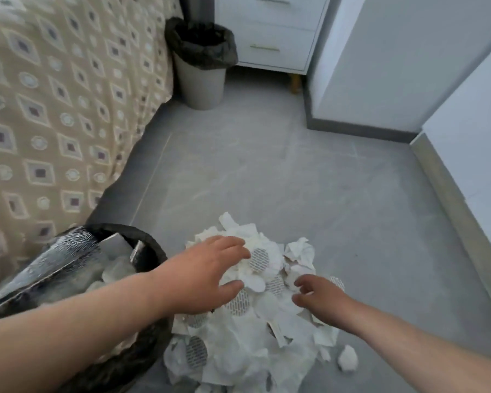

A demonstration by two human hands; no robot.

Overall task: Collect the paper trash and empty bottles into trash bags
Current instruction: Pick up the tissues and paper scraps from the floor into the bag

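A heap of white paper trash point(255, 333), crumpled tissues and round printed pads, lies on the grey floor in front of me. My left hand point(207, 275) hovers with spread fingers over the upper left of the heap, touching or almost touching it. My right hand point(319, 299) reaches in from the right, fingers curled and apart, holding nothing. A black trash bag point(136, 355) stands at the lower left beside the heap, partly filled with paper and a shiny silver wrapper point(48, 262). No bottles show.
A bed with a beige patterned cover point(54, 109) fills the left. A grey bin lined with a black bag point(201, 61) stands at the back beside a white drawer cabinet point(272, 32). White walls with a skirting board point(451, 211) run along the right.
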